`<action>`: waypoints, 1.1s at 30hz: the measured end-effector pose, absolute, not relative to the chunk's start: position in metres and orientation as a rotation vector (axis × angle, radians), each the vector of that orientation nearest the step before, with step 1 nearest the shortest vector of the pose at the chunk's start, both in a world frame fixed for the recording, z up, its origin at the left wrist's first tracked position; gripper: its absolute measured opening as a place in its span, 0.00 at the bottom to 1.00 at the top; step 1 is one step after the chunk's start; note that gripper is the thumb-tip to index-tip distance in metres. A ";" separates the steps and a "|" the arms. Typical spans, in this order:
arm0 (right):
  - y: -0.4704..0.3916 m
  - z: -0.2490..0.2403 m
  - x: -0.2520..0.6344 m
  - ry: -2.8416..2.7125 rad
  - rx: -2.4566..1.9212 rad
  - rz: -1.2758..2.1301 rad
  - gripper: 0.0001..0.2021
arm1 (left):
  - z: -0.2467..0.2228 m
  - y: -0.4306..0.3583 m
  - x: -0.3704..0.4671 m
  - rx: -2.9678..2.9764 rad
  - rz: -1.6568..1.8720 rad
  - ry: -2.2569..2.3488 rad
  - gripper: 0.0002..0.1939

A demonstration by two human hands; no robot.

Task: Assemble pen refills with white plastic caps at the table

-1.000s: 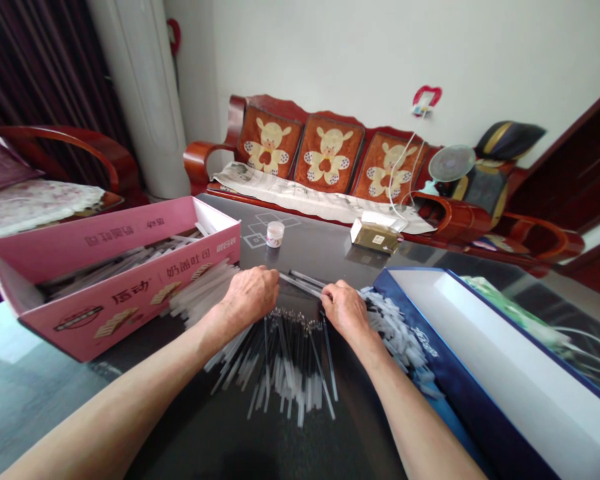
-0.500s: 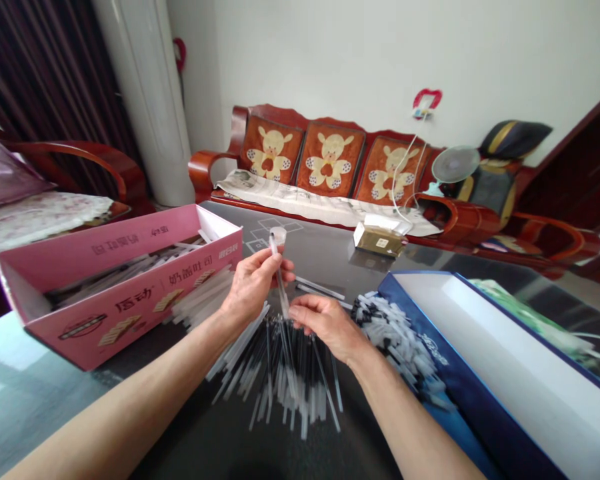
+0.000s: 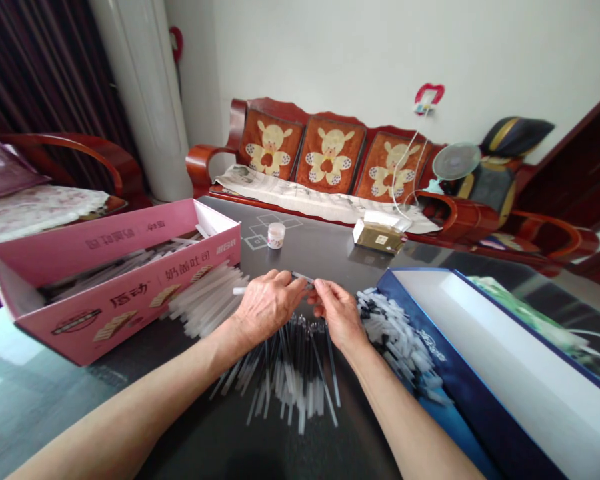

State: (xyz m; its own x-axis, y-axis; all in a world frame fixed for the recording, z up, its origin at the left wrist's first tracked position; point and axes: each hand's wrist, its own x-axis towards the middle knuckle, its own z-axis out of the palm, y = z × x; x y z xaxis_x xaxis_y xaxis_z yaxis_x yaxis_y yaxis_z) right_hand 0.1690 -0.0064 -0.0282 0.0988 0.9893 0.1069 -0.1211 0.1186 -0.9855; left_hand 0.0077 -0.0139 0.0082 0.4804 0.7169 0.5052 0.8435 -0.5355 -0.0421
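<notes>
My left hand point(image 3: 273, 300) is closed round a thin translucent tube point(image 3: 239, 291), whose pale end sticks out on the left. At the other end, my right hand point(image 3: 335, 308) pinches the dark tip between thumb and finger, close to the left fingertips. Below both hands, a fanned pile of dark-tipped tubes point(image 3: 300, 387) lies on the dark glossy table point(image 3: 230, 443). Plain translucent tubes point(image 3: 207, 303) lie beside the pink box point(image 3: 145, 293), which holds more of them. Small white and black pieces point(image 3: 395, 340) are heaped right of my right hand.
A blue box point(image 3: 460, 373) with a white inside stands at the right. Further back are a small round jar point(image 3: 276, 235) and a tissue box point(image 3: 379, 235). Behind the table is a wooden sofa point(image 3: 207, 163) with bear cushions.
The held tube has turned from upright to nearly level. My left hand has come down from in front of the jar, and my right hand has moved slightly right and up.
</notes>
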 end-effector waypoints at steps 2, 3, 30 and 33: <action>-0.007 -0.029 0.170 -1.126 -1.107 1.113 0.18 | 0.008 -0.014 0.008 -2.423 -0.632 -1.289 0.13; -0.007 -0.028 0.170 -1.140 -1.120 1.107 0.18 | 0.007 -0.014 0.008 -2.411 -0.635 -1.277 0.12; -0.005 -0.022 0.180 -1.216 -0.953 1.308 0.14 | -0.003 -0.011 0.009 -2.405 -0.596 -1.239 0.11; -0.005 -0.023 0.179 -1.215 -1.077 1.237 0.16 | -0.001 -0.011 0.009 -2.414 -0.593 -1.246 0.11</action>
State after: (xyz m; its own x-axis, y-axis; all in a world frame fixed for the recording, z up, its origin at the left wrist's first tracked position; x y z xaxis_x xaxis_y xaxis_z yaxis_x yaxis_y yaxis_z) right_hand 0.1791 -0.0047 -0.0230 -0.0489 0.9967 0.0655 -0.0834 0.0613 -0.9946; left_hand 0.0085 -0.0115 -0.0015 0.5231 0.6778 0.5166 0.8284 -0.5469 -0.1212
